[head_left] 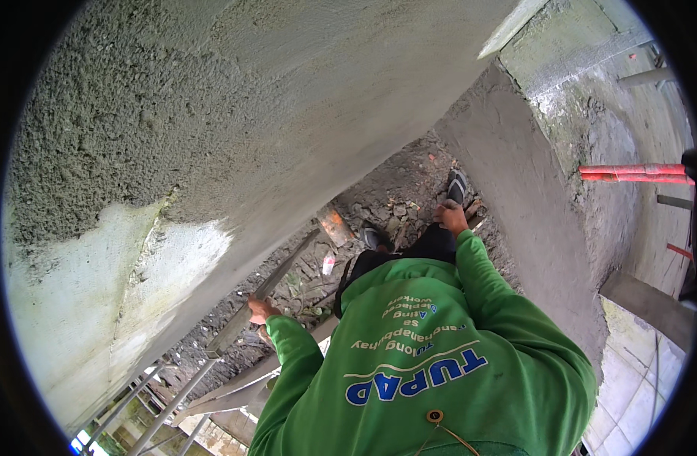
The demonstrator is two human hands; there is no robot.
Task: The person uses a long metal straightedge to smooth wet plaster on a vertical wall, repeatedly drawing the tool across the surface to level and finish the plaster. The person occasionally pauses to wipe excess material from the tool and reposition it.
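Observation:
My left hand (262, 310) is closed around a long, narrow straight bar (289, 266), grey with cement, which slants along the foot of the plastered wall (287, 99) on my left. My right hand (451, 218) lies over my dark trouser leg (433, 242), near the knee and above one shoe (457, 185). Its fingers are loosely bent, and I see nothing held in them. The left wall carries grey cement plaster, coarse at the upper left and smoother toward the middle. A pale patch (82, 281) shows lower on it.
Broken soil and rubble (394, 201) lie around my feet. A bottle (328, 263) with a reddish part and a short log-like piece (335, 226) lie there. Metal bars (173, 403) stand at lower left. Red pipes (633, 173) jut out beyond the smooth grey surface (515, 144) on the right.

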